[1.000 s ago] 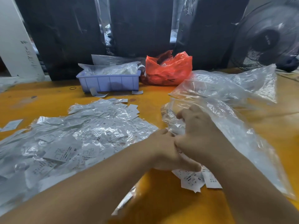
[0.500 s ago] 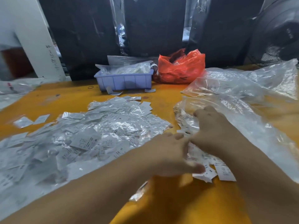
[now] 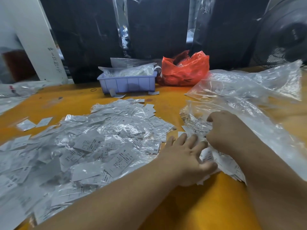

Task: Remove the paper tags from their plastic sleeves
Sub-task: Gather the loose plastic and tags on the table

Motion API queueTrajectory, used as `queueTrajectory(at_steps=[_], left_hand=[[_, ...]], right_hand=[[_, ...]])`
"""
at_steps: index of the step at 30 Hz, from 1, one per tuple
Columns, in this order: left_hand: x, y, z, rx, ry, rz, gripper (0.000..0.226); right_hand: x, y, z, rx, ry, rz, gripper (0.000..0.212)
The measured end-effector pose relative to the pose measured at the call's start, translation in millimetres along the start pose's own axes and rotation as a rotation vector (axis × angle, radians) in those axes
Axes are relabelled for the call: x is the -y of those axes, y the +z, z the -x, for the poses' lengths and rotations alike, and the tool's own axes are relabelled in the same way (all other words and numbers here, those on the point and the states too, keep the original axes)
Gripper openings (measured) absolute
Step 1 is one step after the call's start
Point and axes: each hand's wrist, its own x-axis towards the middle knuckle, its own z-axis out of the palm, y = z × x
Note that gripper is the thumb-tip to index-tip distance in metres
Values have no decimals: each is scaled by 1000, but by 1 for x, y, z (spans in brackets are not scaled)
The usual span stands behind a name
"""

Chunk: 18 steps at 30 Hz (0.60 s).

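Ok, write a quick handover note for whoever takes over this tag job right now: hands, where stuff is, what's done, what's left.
Left hand: fingers spread and fairly straight, resting on the loose tags at the bag mouth.
Right hand: fingers curled into the tags at the mouth of the clear bag; what it grips is hidden.
Big pile of tags in sleeves and plastic lies left of the hands on the orange table; which are emptied cannot be told.
Blue bin and red bag stand at the far edge.
Done: a small heap of bare tags lies under the hands.
Left: seemingly most of the pile.
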Motion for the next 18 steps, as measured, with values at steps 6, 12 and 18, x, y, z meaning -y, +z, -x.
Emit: queueTrajectory(at_steps=[6, 12, 18], left_hand=[[15, -6, 26, 88, -67, 33, 60], [28, -20, 48, -148, -100, -20, 50], [27, -25, 55, -438, -124, 136, 22]], right_hand=[[0, -5, 4, 1, 26, 42, 40], [13, -5, 13, -106, -229, -44, 47], [30, 2, 23, -162, -442, -456, 29]])
